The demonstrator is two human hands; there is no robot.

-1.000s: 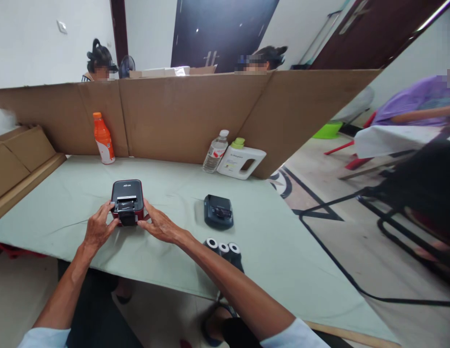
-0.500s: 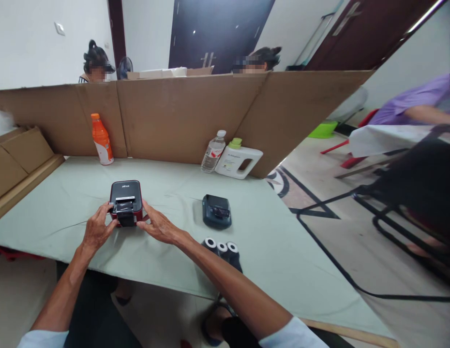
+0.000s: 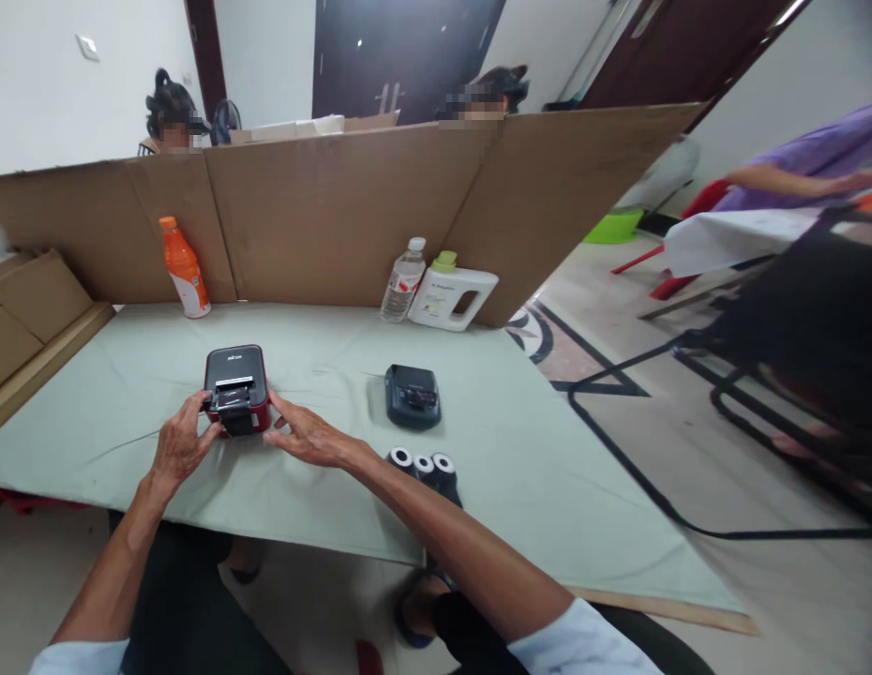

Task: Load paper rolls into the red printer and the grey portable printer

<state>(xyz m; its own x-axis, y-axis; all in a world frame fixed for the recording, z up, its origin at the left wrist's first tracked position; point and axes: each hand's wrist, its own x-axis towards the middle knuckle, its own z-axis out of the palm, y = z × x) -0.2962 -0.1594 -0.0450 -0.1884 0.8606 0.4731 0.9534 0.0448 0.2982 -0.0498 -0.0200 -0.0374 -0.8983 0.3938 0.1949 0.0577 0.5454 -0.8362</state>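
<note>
A black and red label printer [image 3: 234, 367] sits on the pale green table cover, its dark front facing me. My left hand [image 3: 183, 437] holds it at the left front corner, thumb low on the front and fingers at the side. On the right side, the fingertips of my right hand [image 3: 306, 434] rest against the casing, and the thumb is by the lower corner. To the right lies a smaller dark printer-like device [image 3: 413, 396], untouched. Several paper rolls [image 3: 423, 467] in dark wrapping stand nearer to me, partly hidden behind my right forearm.
Along the back runs a cardboard partition [image 3: 338, 216]. Before it stand an orange bottle [image 3: 186, 270], a clear water bottle [image 3: 403, 281] and a white jug [image 3: 453, 295]. Cardboard boxes [image 3: 38, 300] lie at the left. A black-framed chair [image 3: 794, 347] and a person in purple are at the right.
The whole view has shifted slightly, with things appearing a little further left and up. My right thumb appears slightly looser beside the label printer, which keeps its place on the table.
</note>
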